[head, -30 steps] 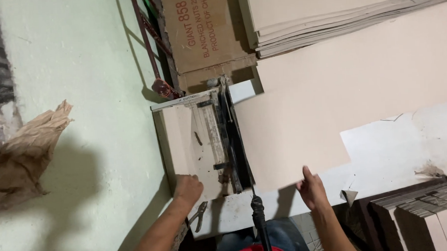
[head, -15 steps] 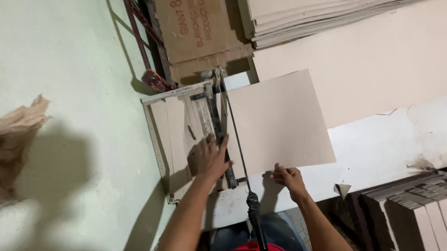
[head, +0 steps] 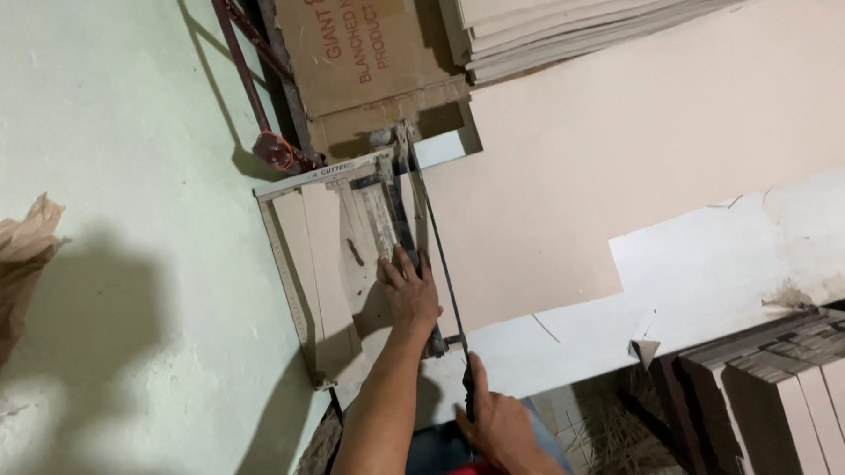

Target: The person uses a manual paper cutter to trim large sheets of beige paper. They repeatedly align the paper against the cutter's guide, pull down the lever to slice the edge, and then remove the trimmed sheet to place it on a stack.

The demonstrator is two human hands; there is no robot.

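A lever paper cutter (head: 339,268) sits on a white table, with a beige board sheet (head: 525,234) lying under its blade to the right. My left hand (head: 407,287) presses flat on the cutter bed beside the blade, fingers spread. My right hand (head: 497,422) is shut on the black handle (head: 468,381) of the cutter's long blade arm (head: 437,246), near the bottom edge of the view. The blade arm runs from the hinge at the far end down to my hand.
A brown carton (head: 360,52) and a stack of beige sheets (head: 602,16) lie beyond the cutter. Cut board stacks (head: 783,384) stand at the lower right. A pale green wall (head: 113,230) with crumpled brown paper (head: 12,271) is on the left.
My right hand left the sheet's near edge and took hold of the blade handle. My left hand moved from the bed's near corner onto the bed beside the blade. The sheet now lies flat.
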